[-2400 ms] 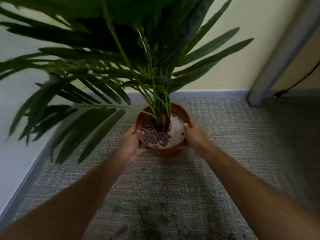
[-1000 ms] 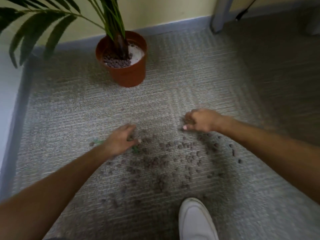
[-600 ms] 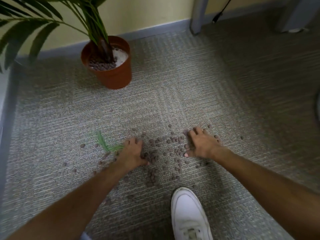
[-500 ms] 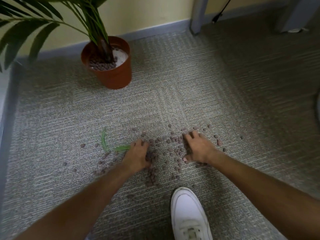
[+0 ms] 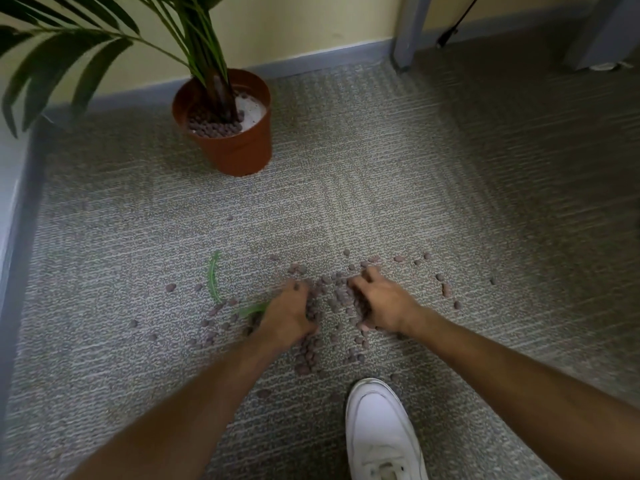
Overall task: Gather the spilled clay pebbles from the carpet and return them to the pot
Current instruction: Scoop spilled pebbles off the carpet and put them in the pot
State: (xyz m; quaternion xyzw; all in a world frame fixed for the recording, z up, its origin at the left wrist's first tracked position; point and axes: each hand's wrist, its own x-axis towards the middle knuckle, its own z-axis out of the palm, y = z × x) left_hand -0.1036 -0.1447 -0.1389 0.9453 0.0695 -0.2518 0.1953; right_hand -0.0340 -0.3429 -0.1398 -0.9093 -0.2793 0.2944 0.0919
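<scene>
Several brown clay pebbles (image 5: 334, 299) lie scattered over the grey carpet (image 5: 381, 202), thickest between my two hands. My left hand (image 5: 287, 315) rests on the carpet with fingers cupped toward the pile. My right hand (image 5: 384, 301) faces it, fingers curled and raking pebbles inward. Neither hand has lifted anything clear of the floor. The terracotta pot (image 5: 239, 147) stands upright farther away, near the wall, with a palm plant and more pebbles inside. Stray pebbles (image 5: 446, 289) sit to the right of my right hand.
Two green leaf pieces (image 5: 214, 278) lie left of my left hand. My white shoe (image 5: 381, 431) stands just below the pile. A grey post (image 5: 410, 29) and a dark cable (image 5: 453, 22) are at the back wall. Palm fronds (image 5: 69, 64) overhang the left.
I let go of the pot, moved back and lowered both hands to the spill. Over the last half second the two hands have drawn closer, pushing pebbles into a tighter heap.
</scene>
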